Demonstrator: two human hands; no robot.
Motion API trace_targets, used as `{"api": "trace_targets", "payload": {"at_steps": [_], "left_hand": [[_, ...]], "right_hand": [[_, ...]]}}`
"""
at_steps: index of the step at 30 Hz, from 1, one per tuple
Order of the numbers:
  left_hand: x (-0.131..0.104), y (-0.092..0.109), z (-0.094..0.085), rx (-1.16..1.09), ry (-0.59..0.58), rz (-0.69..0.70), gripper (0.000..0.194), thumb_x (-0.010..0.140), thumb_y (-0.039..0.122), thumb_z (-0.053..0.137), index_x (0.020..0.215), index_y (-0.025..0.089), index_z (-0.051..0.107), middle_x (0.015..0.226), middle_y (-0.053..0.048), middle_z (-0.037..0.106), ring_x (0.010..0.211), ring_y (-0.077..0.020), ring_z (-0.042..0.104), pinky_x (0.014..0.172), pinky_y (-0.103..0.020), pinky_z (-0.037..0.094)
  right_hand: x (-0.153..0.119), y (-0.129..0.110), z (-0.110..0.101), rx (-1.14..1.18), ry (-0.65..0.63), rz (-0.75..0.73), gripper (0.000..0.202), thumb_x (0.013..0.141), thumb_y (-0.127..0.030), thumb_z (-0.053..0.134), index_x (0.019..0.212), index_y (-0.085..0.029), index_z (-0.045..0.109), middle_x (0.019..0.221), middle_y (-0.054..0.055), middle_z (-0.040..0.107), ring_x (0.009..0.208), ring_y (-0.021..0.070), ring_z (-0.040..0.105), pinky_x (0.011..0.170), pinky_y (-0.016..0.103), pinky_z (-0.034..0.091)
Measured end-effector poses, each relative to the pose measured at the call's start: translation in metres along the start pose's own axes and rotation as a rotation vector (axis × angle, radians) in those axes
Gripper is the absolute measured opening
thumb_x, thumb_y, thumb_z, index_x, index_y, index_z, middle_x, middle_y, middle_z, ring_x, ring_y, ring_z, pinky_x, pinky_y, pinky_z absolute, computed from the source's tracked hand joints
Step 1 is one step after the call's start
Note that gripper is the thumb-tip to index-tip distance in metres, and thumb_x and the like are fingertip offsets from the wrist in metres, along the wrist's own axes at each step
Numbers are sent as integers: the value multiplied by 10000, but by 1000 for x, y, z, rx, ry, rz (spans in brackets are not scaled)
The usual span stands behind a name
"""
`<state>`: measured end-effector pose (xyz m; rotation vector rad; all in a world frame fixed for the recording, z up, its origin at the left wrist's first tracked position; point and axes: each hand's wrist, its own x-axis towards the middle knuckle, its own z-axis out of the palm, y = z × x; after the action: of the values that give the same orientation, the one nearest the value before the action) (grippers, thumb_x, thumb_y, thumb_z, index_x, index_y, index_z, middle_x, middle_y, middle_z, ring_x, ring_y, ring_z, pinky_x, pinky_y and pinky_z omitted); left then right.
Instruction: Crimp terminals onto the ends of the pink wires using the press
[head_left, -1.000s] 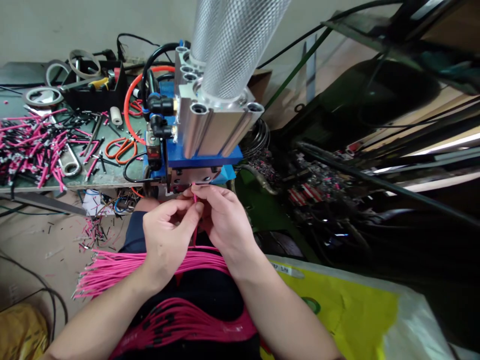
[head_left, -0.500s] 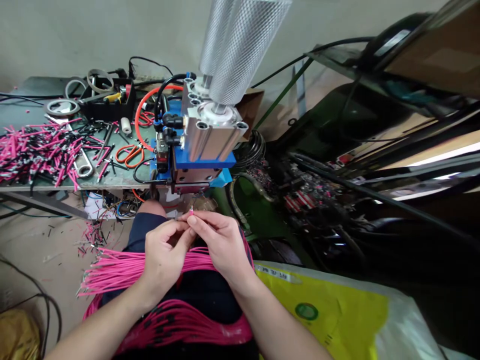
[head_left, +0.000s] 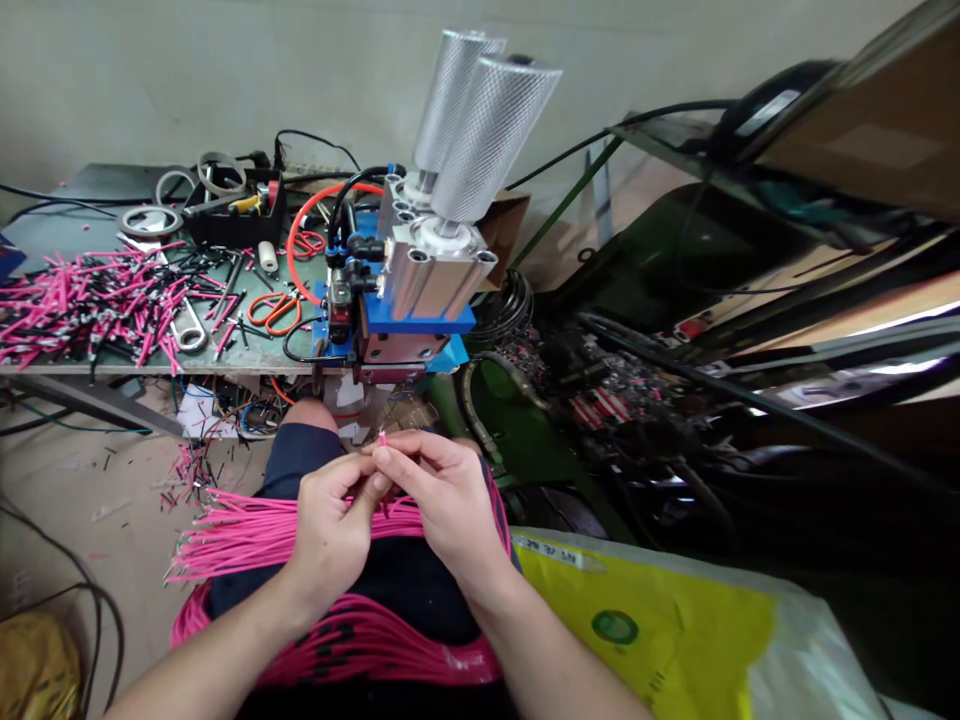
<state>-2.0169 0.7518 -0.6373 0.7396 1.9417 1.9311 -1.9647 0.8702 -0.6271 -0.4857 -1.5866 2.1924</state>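
Note:
Above my lap, my left hand [head_left: 334, 515] and my right hand [head_left: 448, 495] meet at their fingertips. Between them they pinch a pink cable [head_left: 383, 440], its pale end pointing up past the fingers; most of it is hidden. Both hands are closed. A bundle of pink cables [head_left: 240, 535] lies across my thighs beneath the hands, its stripped or metal ends fanned to the left. Closer to my body, a second pink bundle [head_left: 405, 640] with black sleeves curves across my lap.
A pneumatic press [head_left: 431, 280] with two knurled cylinders stands at the bench [head_left: 97, 185] edge ahead. Cut pink and black pieces [head_left: 105, 305], orange-handled scissors [head_left: 274, 313] and a black tool box [head_left: 238, 220] lie left. A yellow bag [head_left: 675, 630] is at right; dark machinery [head_left: 645, 400] stands beyond.
The view has tilted up, bringing the tops of the press cylinders into frame. Both hands keep their pinch on the cable, with slightly more of its pink end showing.

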Motion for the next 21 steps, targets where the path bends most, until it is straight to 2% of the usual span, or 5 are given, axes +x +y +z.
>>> {"api": "trace_targets", "payload": {"at_steps": [4,12,16,18,21], "left_hand": [[-1,1,0,-11,-34,-3,253,950,248,618,726,162,699,614,6,605,570,-119,528,552,-209,428],[0,1,3,-13,-47,-45,287,953,270,584,687,169,623,614,6,576,576,-122,507,551,-220,413],[0,-5,4,-40,-34,-62,268,946,279,612,710,163,663,613,4,587,573,-118,511,546,-212,423],[0,-8,5,-78,8,-97,223,930,296,654,766,157,714,648,-11,641,587,-123,553,560,-211,457],[0,-8,8,-199,118,-165,184,917,317,693,899,149,767,761,-53,741,655,-148,655,627,-227,539]], "right_hand": [[-1,0,1,20,15,25,149,789,-310,872,754,-189,793,672,-15,699,525,75,578,489,164,488],[-2,1,0,16,34,56,249,736,-373,915,758,-172,769,683,-10,683,519,92,577,475,196,489],[-2,1,-2,-22,51,62,293,745,-426,902,753,-174,752,693,0,690,526,113,585,473,224,507],[-4,5,-6,-69,48,52,295,794,-457,861,850,-183,768,779,29,737,623,148,653,545,246,562],[-13,20,-18,-208,-51,-25,450,872,-477,783,1226,-210,707,1116,99,775,964,235,743,825,341,635]]}}
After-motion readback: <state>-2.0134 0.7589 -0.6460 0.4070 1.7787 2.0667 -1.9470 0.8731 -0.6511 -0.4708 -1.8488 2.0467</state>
